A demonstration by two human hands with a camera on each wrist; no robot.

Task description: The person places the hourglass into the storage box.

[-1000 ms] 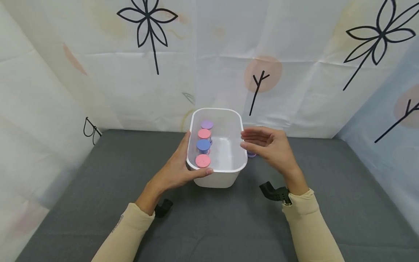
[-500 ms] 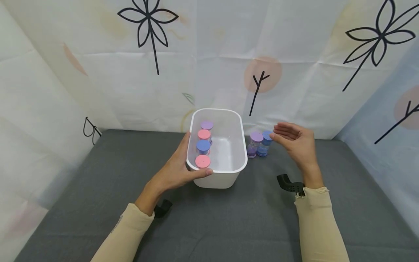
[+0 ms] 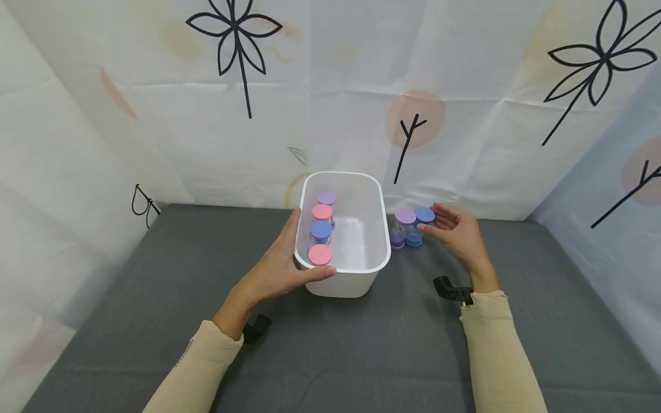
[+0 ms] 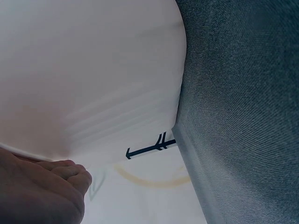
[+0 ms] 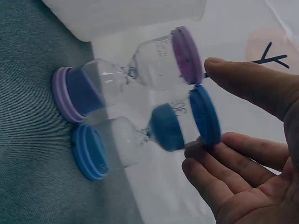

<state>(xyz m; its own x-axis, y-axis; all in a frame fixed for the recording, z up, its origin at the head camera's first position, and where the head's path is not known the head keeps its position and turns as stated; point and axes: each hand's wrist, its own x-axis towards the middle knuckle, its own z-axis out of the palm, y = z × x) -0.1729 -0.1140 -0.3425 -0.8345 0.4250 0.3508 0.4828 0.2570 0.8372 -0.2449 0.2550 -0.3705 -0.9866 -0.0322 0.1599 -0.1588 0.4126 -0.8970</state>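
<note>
A white plastic bin (image 3: 347, 281) stands on the table, with my left hand (image 3: 276, 267) holding its near left corner. The fingers (image 4: 70, 175) lie along the outer wall; the thumb crosses the near rim. Inside, along the left wall, stand several sand timers with purple, pink and blue caps (image 3: 321, 230). Right of the bin, a purple sand timer (image 5: 154, 58) and a blue sand timer (image 5: 170, 128) stand side by side. My right hand (image 3: 457, 238) is at the blue one, fingertips touching behind its top cap. The thumb is near the purple cap, apart from the blue one.
Dark grey cloth covers the table (image 3: 341, 355). A white printed fabric backdrop (image 3: 346, 132) rises close behind the bin, with more fabric at both sides. The bin's right half has bare floor beside the timers.
My right hand moved right, away from the bin's right rim, uncovering the two timers, then came down and back left to the blue timer, which tilts slightly. The left hand stayed put.
</note>
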